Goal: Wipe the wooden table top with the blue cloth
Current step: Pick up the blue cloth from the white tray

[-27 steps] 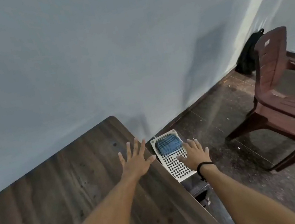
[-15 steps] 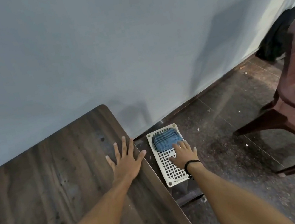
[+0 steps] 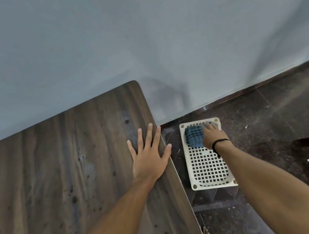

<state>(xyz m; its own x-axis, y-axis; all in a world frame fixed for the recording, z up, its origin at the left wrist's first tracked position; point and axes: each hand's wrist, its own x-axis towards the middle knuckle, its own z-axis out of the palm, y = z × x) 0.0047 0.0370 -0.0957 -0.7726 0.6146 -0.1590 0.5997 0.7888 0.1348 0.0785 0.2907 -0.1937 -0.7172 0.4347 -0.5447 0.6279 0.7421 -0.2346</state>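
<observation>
1. The left hand (image 3: 148, 159) lay flat on the wooden table (image 3: 56, 175), fingers spread, by its right edge
2. The blue cloth (image 3: 193, 137) sat at the far end of a white perforated stool (image 3: 208, 171) beside the table
3. The right hand (image 3: 212, 136) rested on the cloth; I could not tell whether it gripped

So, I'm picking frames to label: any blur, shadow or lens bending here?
Head view: the right hand and blue cloth look slightly motion-smeared; the left hand on the table is sharp; soft shadows cross the wall; the wide lens bows the table edge.
</observation>
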